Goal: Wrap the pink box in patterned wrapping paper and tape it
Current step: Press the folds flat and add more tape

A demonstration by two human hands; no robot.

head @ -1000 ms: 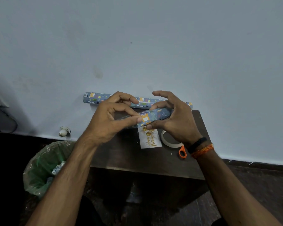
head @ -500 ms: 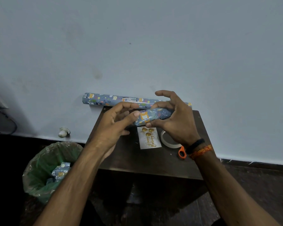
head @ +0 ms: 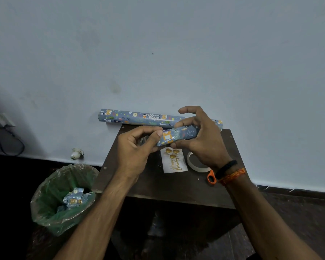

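Pale blue wall (head: 158, 53) fills the upper half of the head view, and a small dark wooden table (head: 158, 184) stands against it. Both hands are raised just above the tabletop with the wrapped box (head: 178, 136) between them; it is covered in blue animal-print paper, and no pink shows. The right hand (head: 204, 141) grasps the box's right end, thumb beneath and fingers curled over the top. The left hand (head: 135, 147) pinches at the box's left end, thumb tip pressed on the paper there; whether a piece of tape is under it cannot be told. Behind the hands, the roll of wrapping paper (head: 135, 117) lies along the wall at the table's far edge. On the table under the box lie a white birthday card (head: 174, 163) and, just beside it, a tape roll (head: 196, 162). An orange scissor handle (head: 211, 177) shows near the right wrist. A green-lined bin (head: 51, 203) holding paper scraps stands on the floor to the left of the table.
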